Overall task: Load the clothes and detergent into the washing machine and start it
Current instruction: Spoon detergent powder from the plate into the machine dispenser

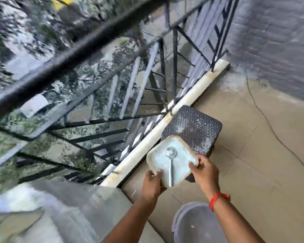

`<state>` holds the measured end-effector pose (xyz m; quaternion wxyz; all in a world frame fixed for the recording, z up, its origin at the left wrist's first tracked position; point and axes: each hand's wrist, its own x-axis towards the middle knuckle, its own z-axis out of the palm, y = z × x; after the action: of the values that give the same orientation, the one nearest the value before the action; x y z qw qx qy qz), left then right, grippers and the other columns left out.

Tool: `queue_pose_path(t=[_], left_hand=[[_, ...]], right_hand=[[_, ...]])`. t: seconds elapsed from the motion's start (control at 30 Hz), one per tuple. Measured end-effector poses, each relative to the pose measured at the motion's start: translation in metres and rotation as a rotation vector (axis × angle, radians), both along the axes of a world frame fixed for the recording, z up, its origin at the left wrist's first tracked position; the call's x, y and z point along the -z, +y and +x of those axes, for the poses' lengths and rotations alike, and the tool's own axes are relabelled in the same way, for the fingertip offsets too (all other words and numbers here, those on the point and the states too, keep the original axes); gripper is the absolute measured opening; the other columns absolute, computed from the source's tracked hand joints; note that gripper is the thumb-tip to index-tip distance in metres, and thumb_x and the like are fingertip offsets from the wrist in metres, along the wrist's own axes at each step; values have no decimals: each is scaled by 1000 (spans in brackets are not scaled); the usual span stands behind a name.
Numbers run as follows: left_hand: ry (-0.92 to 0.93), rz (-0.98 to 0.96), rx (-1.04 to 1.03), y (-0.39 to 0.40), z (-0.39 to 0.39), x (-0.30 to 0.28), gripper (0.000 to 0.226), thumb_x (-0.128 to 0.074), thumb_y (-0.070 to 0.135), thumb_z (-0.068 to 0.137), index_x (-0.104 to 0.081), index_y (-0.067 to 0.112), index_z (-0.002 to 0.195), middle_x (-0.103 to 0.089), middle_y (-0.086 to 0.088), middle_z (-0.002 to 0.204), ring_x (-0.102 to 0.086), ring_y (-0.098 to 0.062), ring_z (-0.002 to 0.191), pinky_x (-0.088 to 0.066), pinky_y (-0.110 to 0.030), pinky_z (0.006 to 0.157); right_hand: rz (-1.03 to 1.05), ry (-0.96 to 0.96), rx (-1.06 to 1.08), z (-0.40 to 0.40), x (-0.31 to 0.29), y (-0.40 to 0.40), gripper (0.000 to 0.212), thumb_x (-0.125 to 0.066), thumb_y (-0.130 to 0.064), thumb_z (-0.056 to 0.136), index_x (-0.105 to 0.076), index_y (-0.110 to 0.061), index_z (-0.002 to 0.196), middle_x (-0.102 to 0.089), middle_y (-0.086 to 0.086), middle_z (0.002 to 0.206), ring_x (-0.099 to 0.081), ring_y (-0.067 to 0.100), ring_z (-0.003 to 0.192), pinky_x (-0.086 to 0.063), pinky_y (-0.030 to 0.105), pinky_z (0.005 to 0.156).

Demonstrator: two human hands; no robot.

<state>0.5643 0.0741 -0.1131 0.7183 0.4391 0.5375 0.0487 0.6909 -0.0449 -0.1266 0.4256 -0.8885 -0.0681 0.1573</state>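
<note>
A square white container [165,163] of pale powder, likely detergent, is held between both hands above the balcony floor. A metal spoon [171,162] lies in the powder, bowl at the far end. My left hand [152,183] grips the container's near left corner. My right hand [204,171] grips its right edge; a red thread is tied around that wrist. The container sits just in front of a dark, patterned stool top [195,127]. No clothes are in view. The grey blurred surface [47,213] at bottom left may be the washing machine; I cannot tell.
A black metal railing [98,55] runs diagonally across the left, on a white marble curb [167,120]. Beyond it is a drop to greenery. A grey bucket [197,223] stands at the bottom under my right forearm. A grey textured wall [279,41] rises at the right.
</note>
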Motion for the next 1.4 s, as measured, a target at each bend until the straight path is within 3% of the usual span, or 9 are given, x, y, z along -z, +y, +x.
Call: queue_pose_path(t=[0.1,0.27,0.47,0.6,0.7,0.9,1.1,1.27,1.4], left_hand=[[-89,55,-59,-1,-42,-60,23,-50,18,100,-56,9,121,-68,-14,114,-69,-26,94,-58,-28,57],[-166,156,-97,0,-125,-131,26,-50,19,100,-61,2,116,-70,-21,109,-71,-30,91,-57,-30,60],[-217,264,-264,-10,-248,-188,19,-52,14,99,-64,1,104,-71,-21,95,-72,-27,82,-58,-33,59],[-240,347,-440,-28,-332,-210,21,-58,20,93,-67,2,87,-67,-9,68,-64,-17,60,-52,-26,49],[-213,381,-545,-42,-384,-212,20,-50,8,98,-66,-4,95,-70,-12,73,-64,-18,65,-52,-27,52],[-175,377,-699,-69,-456,-192,16,-57,16,96,-68,5,92,-74,-21,87,-68,-37,82,-55,-54,76],[-110,432,-749,-87,-492,-195,19,-54,13,97,-69,3,90,-72,-15,72,-65,-13,57,-55,-28,50],[-82,418,-785,-82,-510,-193,18,-55,17,97,-70,7,92,-76,-7,78,-74,-27,78,-60,-50,72],[-87,382,-804,-80,-517,-190,17,-55,18,97,-70,9,97,-77,-5,86,-74,-21,83,-60,-48,76]], right_hand=[[66,-12,-80,-35,-49,6,15,-76,-17,77,-67,-15,89,-64,3,63,-57,21,61,-43,16,59],[65,-7,-288,-90,-120,25,27,-76,-31,76,-61,-28,99,-69,-10,83,-64,18,82,-49,33,75],[128,-653,-420,-223,-212,35,31,-84,-16,70,-62,-11,92,-60,9,89,-56,26,81,-36,29,71],[79,-550,-765,-334,-235,40,31,-68,-51,77,-53,-24,73,-58,-6,60,-60,13,58,-45,26,54],[-54,-539,-919,-394,-238,44,40,-53,-63,79,-49,-24,75,-60,-6,69,-63,13,69,-42,27,56],[-217,-636,-1086,-465,-254,52,47,-52,-62,85,-65,-17,87,-71,3,90,-68,24,88,-51,33,71],[-281,-637,-1203,-509,-257,49,30,-49,-36,94,-67,-13,93,-72,10,95,-68,28,90,-50,30,71],[-217,-729,-1145,-515,-260,52,32,-44,-31,97,-69,-13,86,-72,8,81,-70,21,75,-46,23,60],[-211,-655,-1111,-511,-256,58,30,-50,-28,94,-67,-10,76,-70,10,73,-66,22,65,-45,24,53]])
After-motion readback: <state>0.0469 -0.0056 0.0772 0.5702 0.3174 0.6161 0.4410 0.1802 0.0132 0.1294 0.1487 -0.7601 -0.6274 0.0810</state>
